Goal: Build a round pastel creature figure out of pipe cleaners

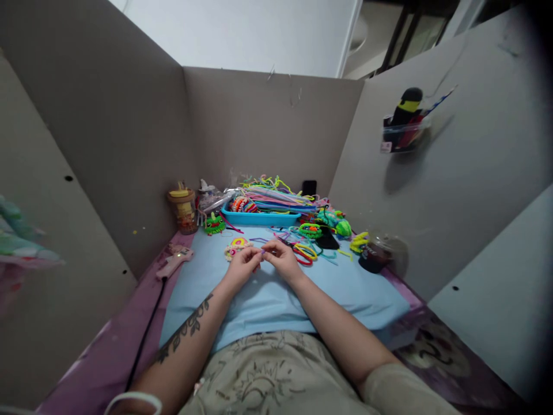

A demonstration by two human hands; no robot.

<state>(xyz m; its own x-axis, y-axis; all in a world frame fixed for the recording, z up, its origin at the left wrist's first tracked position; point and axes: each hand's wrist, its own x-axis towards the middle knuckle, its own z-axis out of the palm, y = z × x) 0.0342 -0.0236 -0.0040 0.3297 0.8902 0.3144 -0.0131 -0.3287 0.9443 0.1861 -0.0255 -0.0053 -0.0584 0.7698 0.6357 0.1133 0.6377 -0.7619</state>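
My left hand [244, 263] and my right hand [280, 257] meet above the blue cloth, thumbs and fingertips pinched together. Between the fingertips shows a tiny purple piece [262, 252], too small to name. Just behind my left hand lies a round, fuzzy piece [235, 246] in cream, yellow and pink. Close to my right hand are red and yellow loops [305, 254] and thin coloured strands. Farther right sit a green ring-shaped fuzzy piece [310, 230] and a flat black item [328, 239].
A blue tray [263, 219] heaped with coloured fuzzy stems stands at the back. On the left are a pink glue gun [173, 262] with a black cord and a lidded cup [183, 210]. A dark pot [374, 257] is at right. Grey partitions enclose the table.
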